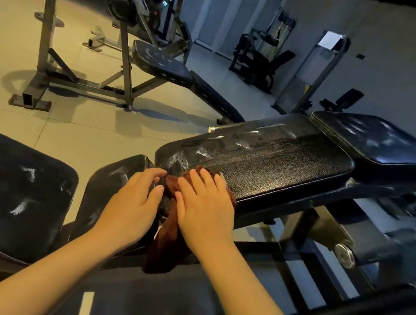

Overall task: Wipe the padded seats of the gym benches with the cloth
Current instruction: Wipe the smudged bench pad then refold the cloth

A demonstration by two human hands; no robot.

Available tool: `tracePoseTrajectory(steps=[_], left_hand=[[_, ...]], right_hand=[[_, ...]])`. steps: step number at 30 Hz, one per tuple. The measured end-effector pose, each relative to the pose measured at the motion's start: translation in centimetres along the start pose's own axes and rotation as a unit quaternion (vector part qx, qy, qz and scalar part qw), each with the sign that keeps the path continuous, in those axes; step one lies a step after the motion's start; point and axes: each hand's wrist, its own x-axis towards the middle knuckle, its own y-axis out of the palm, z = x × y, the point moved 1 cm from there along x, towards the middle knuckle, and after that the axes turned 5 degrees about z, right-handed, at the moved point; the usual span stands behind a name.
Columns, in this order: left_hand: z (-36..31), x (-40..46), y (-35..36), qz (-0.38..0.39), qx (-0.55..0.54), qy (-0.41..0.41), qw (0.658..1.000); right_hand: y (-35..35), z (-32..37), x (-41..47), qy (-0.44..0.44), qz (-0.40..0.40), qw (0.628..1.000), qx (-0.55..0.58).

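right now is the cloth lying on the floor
No, the reddish-brown cloth lies on the near end of the bench pad under the right hand, its tail hanging down.

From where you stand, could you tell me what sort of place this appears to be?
Most likely a gym: black padded workout benches fill the tiled floor, a grey steel rack holds round black weight plates, and a cable machine stands by the far wall.
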Motion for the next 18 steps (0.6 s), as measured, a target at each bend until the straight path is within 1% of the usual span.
tracePoseTrajectory(steps=[2, 4, 8, 10, 12, 14, 16, 18], left_hand=[[-0.3, 0.1, 0.3, 0.000, 0.002, 0.001, 1.000], [-0.8, 0.2, 0.6, -0.008, 0.007, 0.020, 1.000], [-1.9, 0.1, 0.7, -0.026, 0.016, 0.070, 0.997], [-2.1, 0.3, 0.8, -0.030, 0.013, 0.079, 0.996], [-2.1, 0.6, 1.0, -0.031, 0.012, 0.078, 0.996], [-2.0, 0.9, 1.2, -0.031, 0.012, 0.074, 0.997], [-2.1, 1.0, 1.4, -0.029, 0.011, 0.069, 0.997], [-2.3, 1.0, 1.4, -0.034, 0.020, 0.076, 0.996]], right_hand=[[-1.3, -3.0, 0.5, 0.027, -0.015, 0.999, -0.018], [-3.3, -7.1, 1.2, 0.074, -0.014, 0.996, -0.053], [-6.7, -15.8, 2.3, 0.220, -0.014, 0.973, -0.072], [-7.4, -17.4, 2.7, 0.255, 0.000, 0.964, -0.069], [-7.4, -16.6, 3.0, 0.271, 0.011, 0.960, -0.072], [-7.0, -14.1, 2.8, 0.246, 0.010, 0.966, -0.081], [-5.9, -10.2, 2.2, 0.166, 0.000, 0.983, -0.075], [-4.1, -6.2, 1.6, 0.074, 0.011, 0.996, -0.047]])
